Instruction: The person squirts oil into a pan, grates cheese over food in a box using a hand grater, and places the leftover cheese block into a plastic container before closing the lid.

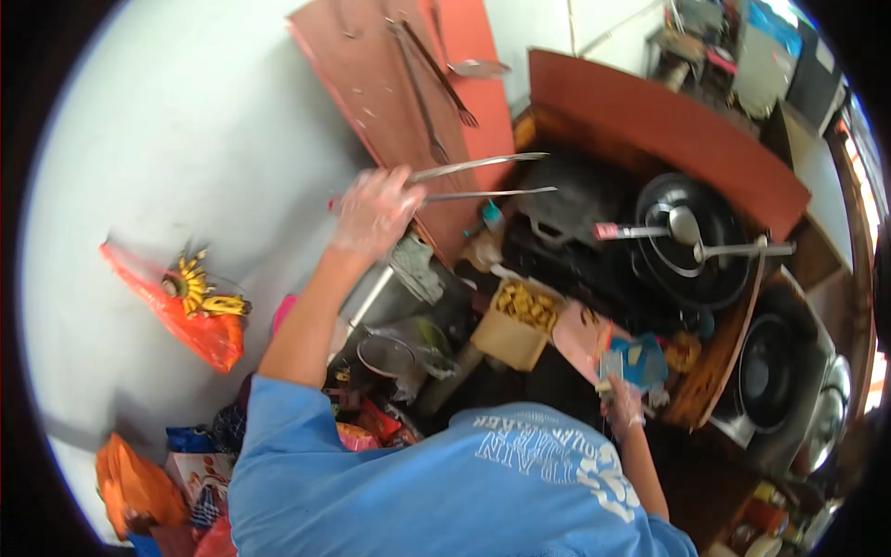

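My left hand [376,215], in a clear plastic glove, is raised and closed around the handle end of long metal tongs [483,165]. The tongs' two arms stand apart, pointing right, with nothing between the tips. Lower down, my right hand [624,408], also gloved, is closed on a small pale, box-like item [611,367] whose kind I cannot make out. Just behind that item is a blue translucent container [645,360]. Between my hands sits an open cardboard box [510,342] with yellow-brown food pieces [527,306] inside.
A black wok [682,278] holds a ladle [684,226] and other long utensils. Beside it is a dark pan [575,190]. Utensils hang on a reddish board [371,93]. Bananas [192,283] and a red bag [218,339] hang at left. Another wok [775,371] stands right.
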A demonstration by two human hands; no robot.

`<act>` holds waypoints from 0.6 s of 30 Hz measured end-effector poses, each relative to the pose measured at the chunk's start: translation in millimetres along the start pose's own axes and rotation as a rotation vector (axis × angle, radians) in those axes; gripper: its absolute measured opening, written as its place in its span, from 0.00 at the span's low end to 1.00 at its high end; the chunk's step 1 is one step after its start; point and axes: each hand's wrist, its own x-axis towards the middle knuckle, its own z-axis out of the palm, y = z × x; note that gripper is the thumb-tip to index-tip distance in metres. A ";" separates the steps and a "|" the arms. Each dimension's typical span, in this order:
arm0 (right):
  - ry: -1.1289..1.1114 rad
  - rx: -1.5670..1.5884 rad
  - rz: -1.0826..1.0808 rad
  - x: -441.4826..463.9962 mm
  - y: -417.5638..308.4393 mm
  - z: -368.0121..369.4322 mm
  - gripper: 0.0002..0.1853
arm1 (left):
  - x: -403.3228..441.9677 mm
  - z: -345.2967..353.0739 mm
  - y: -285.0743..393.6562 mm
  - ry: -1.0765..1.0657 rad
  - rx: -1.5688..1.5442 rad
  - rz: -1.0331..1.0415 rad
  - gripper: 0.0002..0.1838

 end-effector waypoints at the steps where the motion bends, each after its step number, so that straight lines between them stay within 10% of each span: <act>1: -0.058 -0.005 -0.010 0.4 -4.7 1.8 0.21 | 22.1 -11.9 -22.8 0.095 0.103 0.113 0.10; 5: -0.073 -0.050 -0.078 -1.5 -14.2 13.3 0.20 | 100.7 -63.8 -87.9 0.202 0.283 0.457 0.08; 18: 0.002 0.091 0.005 -13.7 -2.8 21.1 0.20 | 159.5 -33.2 -133.9 -0.325 0.331 0.545 0.13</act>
